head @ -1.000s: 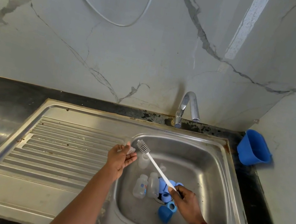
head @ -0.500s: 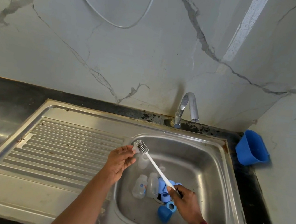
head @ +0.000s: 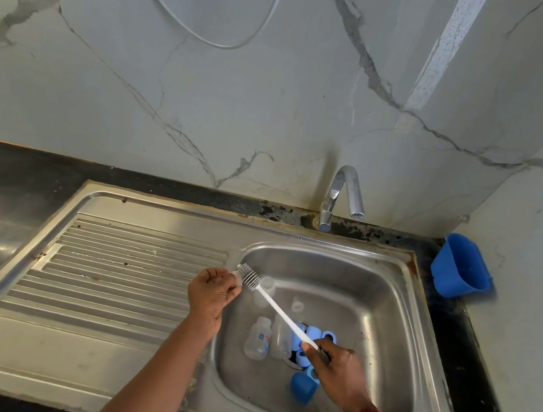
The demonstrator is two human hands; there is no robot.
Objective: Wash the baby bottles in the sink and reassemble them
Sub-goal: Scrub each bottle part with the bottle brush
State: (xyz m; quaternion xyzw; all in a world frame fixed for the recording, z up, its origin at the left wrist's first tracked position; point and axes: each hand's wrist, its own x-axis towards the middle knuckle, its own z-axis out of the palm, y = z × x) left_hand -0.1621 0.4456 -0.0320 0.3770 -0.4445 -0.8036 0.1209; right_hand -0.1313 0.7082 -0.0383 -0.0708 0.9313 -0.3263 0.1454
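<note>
change: brush (head: 279,309) head now against clear part (head: 236,275) at sink (head: 390,290) left rim; gap gone.
left hand (head: 213,296) pinches part in fingertips.
right hand (head: 341,375) clenched round brush handle, over sink centre.
bottles (head: 258,337), blue caps (head: 303,386) on sink floor.
judgement: small-part scrub under way; reassembly far off.

The left hand (head: 213,296) pinches a small clear piece (head: 235,277) at the brush (head: 278,312) bristles. The right hand (head: 341,374) grips its handle end, with bottles (head: 257,339) and blue caps (head: 303,387) just beside.
</note>
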